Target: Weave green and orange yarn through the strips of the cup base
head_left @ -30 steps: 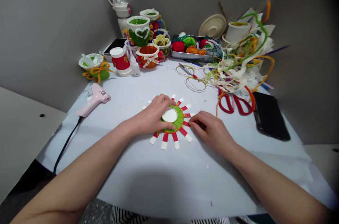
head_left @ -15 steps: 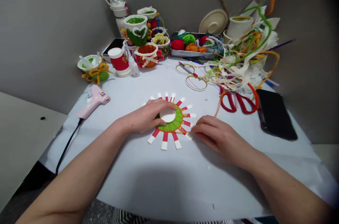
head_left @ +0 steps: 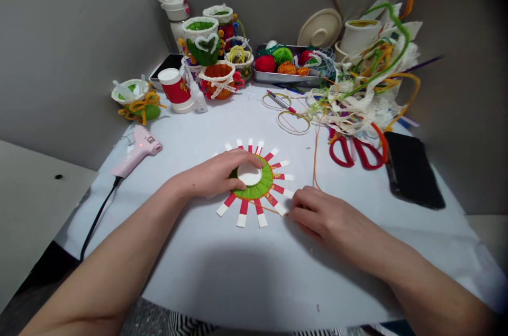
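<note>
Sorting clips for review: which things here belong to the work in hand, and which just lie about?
In the work:
- fringed disc, under the left hand
- orange yarn, running to the right hand

Just lying about, it seems:
- glue gun
- scissors
- phone
- pen
- paper cup
- tray

blk & wht striped clothing [head_left: 188, 326] at btm edge, stripes narrow. l hand [head_left: 224, 171], r hand [head_left: 327, 219] & forearms [head_left: 115, 251] all bare.
</note>
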Demonstrator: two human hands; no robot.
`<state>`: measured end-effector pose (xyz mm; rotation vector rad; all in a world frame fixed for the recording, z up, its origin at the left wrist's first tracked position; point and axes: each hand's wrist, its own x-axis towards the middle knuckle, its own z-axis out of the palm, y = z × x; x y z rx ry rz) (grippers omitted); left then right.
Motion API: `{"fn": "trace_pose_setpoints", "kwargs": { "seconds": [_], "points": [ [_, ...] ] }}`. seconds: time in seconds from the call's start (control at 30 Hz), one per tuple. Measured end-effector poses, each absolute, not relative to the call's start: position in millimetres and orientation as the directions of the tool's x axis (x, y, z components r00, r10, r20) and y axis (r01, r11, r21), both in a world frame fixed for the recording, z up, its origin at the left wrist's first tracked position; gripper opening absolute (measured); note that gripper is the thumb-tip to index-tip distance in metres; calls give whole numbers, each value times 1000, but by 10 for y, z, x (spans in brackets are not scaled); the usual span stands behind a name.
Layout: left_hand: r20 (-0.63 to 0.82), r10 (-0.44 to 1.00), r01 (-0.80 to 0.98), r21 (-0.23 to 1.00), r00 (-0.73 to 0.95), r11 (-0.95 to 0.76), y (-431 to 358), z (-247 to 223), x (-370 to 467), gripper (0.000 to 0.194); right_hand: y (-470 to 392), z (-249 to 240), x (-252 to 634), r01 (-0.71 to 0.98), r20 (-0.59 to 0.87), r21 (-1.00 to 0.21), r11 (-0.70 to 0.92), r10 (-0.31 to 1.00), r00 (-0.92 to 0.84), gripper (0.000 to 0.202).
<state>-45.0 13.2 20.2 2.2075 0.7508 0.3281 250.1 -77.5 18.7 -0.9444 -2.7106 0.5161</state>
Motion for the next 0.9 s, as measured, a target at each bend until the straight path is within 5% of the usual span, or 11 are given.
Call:
{"fn": "trace_pose_setpoints", "kwargs": {
  "seconds": [0.13,0.53,0.73,0.9],
  "points": [
    [1,603,396,753,798,-526,127,195,-447,48,-730,164,2515,599,147,-363,713,679,-719,31],
    [26,588,380,739,809,-556,122,188,-454,47,-481,-142,2410,713,215,-570,408,912,-350,19],
    [72,616,384,723,784,-574,70,190,-397,46,-487,-151,2388,720,216,-570,396,918,-333,16],
    [98,675,420,715,732,-559,44,140,-328,64,-483,-160,2389,720,211,-572,392,919,-332,15]
  ]
}}
